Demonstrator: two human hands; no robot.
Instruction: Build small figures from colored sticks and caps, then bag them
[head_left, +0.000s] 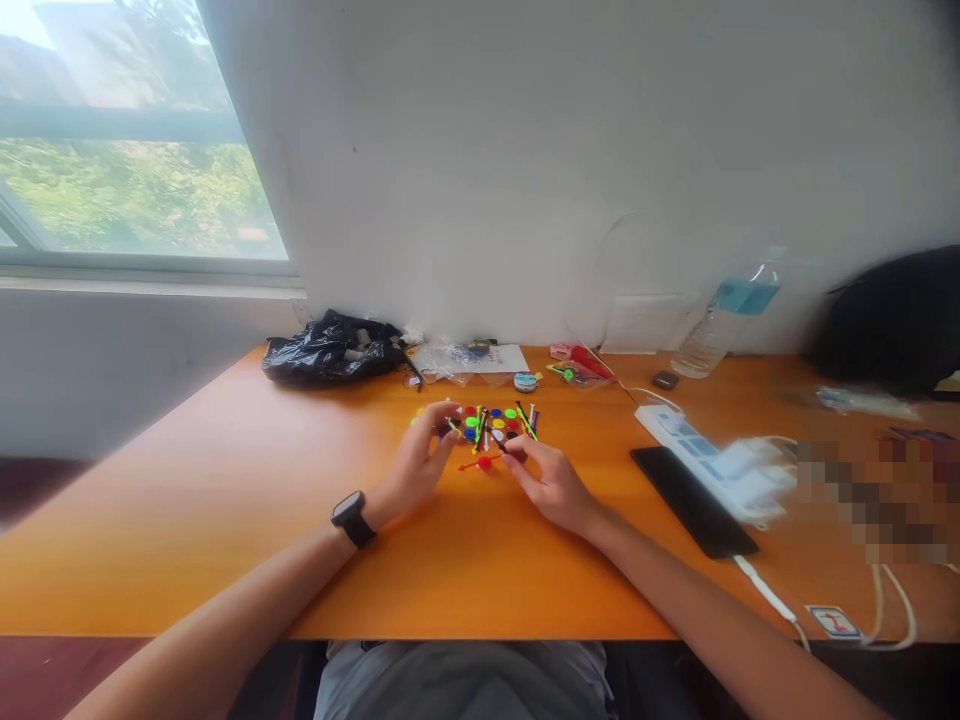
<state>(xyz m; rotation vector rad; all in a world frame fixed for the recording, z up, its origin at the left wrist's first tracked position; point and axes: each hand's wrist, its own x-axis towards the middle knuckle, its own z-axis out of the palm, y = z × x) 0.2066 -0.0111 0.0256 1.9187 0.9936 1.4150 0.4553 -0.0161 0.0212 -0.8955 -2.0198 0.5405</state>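
Observation:
A cluster of small coloured plastic discs and thin sticks (491,420) lies on the orange table (225,500) in front of me. My left hand (421,458), with a black watch on its wrist, has its fingers pinched on a small piece at the cluster's left edge. My right hand (546,478) is closed in a pinch on a thin dark stick at the cluster's near side. A red disc on a stick (482,463) lies between the two hands.
A black plastic bag (330,348) and clear wrappers lie at the back by the wall. To the right are a water bottle (724,320), a white power strip (694,440), a black phone (691,500) on a cable, and a dark bag (896,320).

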